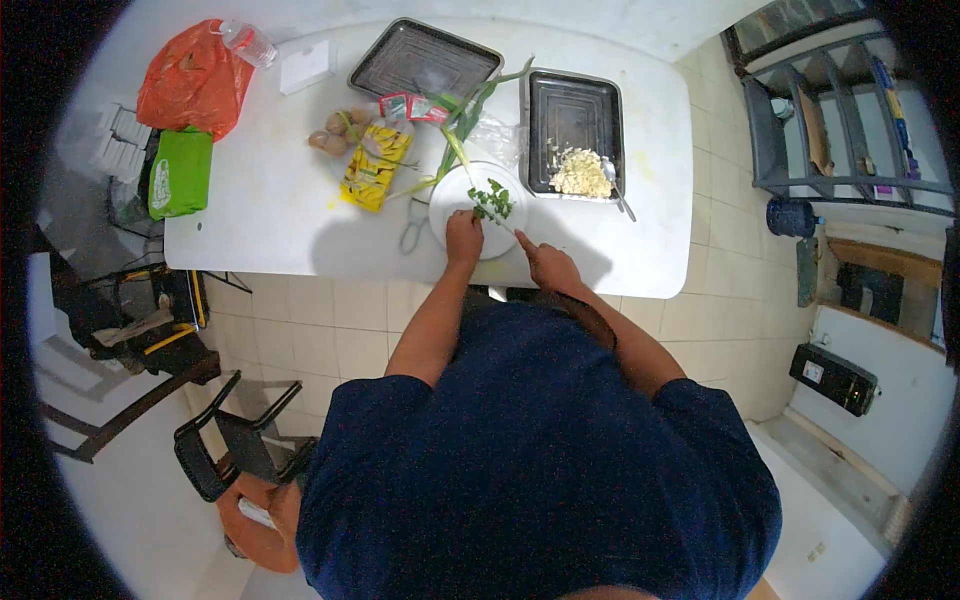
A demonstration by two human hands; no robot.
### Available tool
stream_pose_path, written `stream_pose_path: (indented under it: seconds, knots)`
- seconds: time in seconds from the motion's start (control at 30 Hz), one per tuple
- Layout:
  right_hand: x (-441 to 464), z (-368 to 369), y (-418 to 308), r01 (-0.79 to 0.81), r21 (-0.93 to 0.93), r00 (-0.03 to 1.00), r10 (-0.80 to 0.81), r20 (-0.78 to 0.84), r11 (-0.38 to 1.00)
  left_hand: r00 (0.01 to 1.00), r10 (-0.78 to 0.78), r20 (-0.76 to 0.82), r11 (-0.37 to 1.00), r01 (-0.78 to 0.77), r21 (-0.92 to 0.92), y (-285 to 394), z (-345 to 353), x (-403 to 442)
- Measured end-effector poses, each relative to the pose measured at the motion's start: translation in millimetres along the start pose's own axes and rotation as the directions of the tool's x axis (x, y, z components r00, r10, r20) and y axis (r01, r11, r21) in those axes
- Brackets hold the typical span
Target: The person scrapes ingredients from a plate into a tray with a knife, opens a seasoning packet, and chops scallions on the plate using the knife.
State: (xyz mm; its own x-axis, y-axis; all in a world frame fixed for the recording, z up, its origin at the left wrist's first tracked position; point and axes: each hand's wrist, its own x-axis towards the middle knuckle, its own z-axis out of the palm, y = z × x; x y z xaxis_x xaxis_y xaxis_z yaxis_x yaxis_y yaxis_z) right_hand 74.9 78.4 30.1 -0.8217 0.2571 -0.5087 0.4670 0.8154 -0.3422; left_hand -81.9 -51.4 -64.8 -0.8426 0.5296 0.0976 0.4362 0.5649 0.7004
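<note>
A round white plate (447, 207) sits near the table's front edge, with chopped green leaves (492, 198) on it. My left hand (464, 240) rests over the plate's left part, fingers curled against the greens; what lies under them is mostly hidden. In my right hand (551, 266) is a knife (506, 226), its blade angled up-left over the plate towards the leaves. Long green onion stalks (466, 118) lie behind the plate, the pale end of one reaching its rim. Scissors (411, 236) with light handles lie just left of the plate.
Right of the plate stands a dark tray (572, 105) with pale chopped pieces (580, 173) and a spoon (618, 190). Another dark tray (425, 58) lies behind. To the left are a yellow packet (377, 165), brown eggs (328, 141), a red bag (195, 80) and a green bag (181, 174).
</note>
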Motion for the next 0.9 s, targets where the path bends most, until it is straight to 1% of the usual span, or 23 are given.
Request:
stream_pose_path:
  seconds: [0.03,0.23,0.3,0.43,0.53,0.6,0.7,0.8,0.9]
  knots:
    - [1.2,1.0,-0.7,0.012,0.002,1.000,-0.012,-0.007,1.000,1.000,-0.015,0.013,1.000,0.015,-0.017,1.0,-2.9,-0.2]
    - [7.7,1.6,-2.8,0.068,-0.011,0.997,-0.068,-0.022,0.998,0.997,-0.061,0.039,0.997,0.059,0.049,0.1,-3.1,1.8]
    - [11.2,-1.0,-4.3,0.064,-0.031,0.998,-0.064,0.001,0.997,0.997,-0.062,0.037,0.998,0.061,0.027,-0.8,-4.3,2.2]
    - [13.7,-7.4,-7.1,0.083,-0.012,0.997,-0.083,0.003,0.996,0.997,-0.068,0.043,0.998,0.069,-0.004,-3.5,-3.9,3.7]
    - [15.4,-9.0,-6.1,0.103,-0.030,0.995,-0.103,0.013,0.994,0.989,-0.124,0.081,0.992,0.120,0.049,-6.9,-1.6,4.4]
    - [14.7,-8.4,-5.7,0.112,-0.059,0.994,-0.112,0.004,0.992,0.991,-0.128,0.042,0.991,0.126,0.048,-8.6,0.8,2.0]
    - [6.4,-9.7,-3.6,0.058,-0.069,0.998,-0.055,0.033,0.996,0.989,-0.150,0.011,0.988,0.150,0.024,-10.3,3.6,2.4]
    - [-3.0,1.1,7.8,0.085,-0.017,0.996,-0.086,-0.024,0.996,0.987,-0.158,0.009,0.987,0.158,0.008,-13.2,5.0,-0.6]
    - [-15.1,0.4,10.8,0.019,-0.013,1.000,-0.019,0.013,1.000,0.986,-0.168,0.016,0.986,0.168,0.002,-10.7,4.8,0.0]
